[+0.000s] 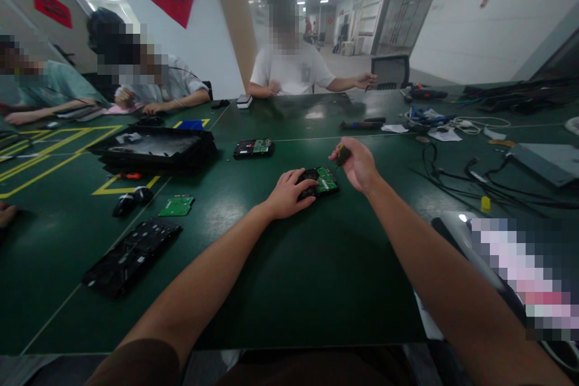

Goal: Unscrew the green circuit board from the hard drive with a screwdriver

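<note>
A black hard drive with a green circuit board on top lies on the dark green table in front of me. My left hand rests on its left side and grips it, holding it flat. My right hand hovers just right of and above the drive, closed around a small screwdriver with a dark handle. The tool's tip points down toward the board's right edge.
A second hard drive lies farther back. A black computer case, a loose green board, a black panel and a mouse are at left. Cables spread at right. Three people sit across the table.
</note>
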Demonstrator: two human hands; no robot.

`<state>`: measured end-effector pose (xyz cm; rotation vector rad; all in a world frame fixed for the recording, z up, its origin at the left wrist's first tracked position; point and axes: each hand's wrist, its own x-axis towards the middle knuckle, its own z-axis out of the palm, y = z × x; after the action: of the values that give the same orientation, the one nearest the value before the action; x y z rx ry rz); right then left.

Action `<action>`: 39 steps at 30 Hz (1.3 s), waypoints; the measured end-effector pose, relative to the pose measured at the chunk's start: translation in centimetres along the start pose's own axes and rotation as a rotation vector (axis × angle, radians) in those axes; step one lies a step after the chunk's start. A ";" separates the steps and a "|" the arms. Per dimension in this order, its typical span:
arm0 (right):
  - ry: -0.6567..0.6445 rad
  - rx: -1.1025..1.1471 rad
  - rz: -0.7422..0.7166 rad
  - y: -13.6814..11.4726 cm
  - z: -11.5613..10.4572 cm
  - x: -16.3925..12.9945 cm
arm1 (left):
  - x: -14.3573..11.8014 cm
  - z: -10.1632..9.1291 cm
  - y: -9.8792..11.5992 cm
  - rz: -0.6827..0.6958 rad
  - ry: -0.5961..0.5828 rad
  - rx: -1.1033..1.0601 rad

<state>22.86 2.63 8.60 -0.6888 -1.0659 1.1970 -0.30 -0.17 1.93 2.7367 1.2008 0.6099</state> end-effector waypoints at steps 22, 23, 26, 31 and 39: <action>-0.026 0.050 0.085 -0.4 -0.2 -0.1 | 0.0 0.2 -0.1 0.017 0.016 0.001; -0.044 0.046 0.079 -0.4 -0.2 -0.1 | 0.0 0.2 -0.1 0.017 0.014 0.007; -0.087 0.048 0.056 -0.5 -0.2 -0.1 | 0.0 0.1 0.0 0.015 0.010 0.019; -0.049 0.057 0.076 -0.2 -0.1 -0.2 | 0.0 0.0 0.0 0.009 0.006 0.004; -0.047 0.077 0.087 -0.4 0.0 -0.3 | 0.0 0.1 0.0 0.010 0.005 0.014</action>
<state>23.05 2.26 8.85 -0.6551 -1.0324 1.3279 -0.28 -0.16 1.85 2.7558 1.1984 0.6120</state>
